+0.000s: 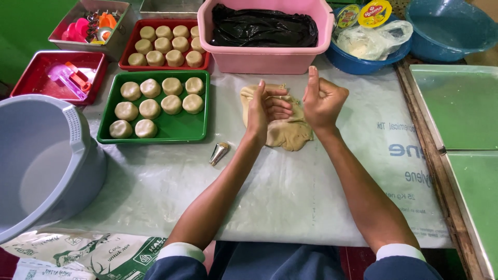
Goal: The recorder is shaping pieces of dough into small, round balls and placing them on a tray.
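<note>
A flattened lump of beige dough lies on a pale plastic sheet in front of me. My left hand rests on the dough's left part, fingers curled over its edge. Over the dough's right side my right hand is held in a loose fist with the thumb pointing up. A green tray left of the dough holds several round dough discs, and a red tray behind it holds several more.
A small metal cone lies left of my left forearm. A pink tub with a black bag, blue bowls, a grey basin, red tray with plastic tools and green trays at the right surround the sheet.
</note>
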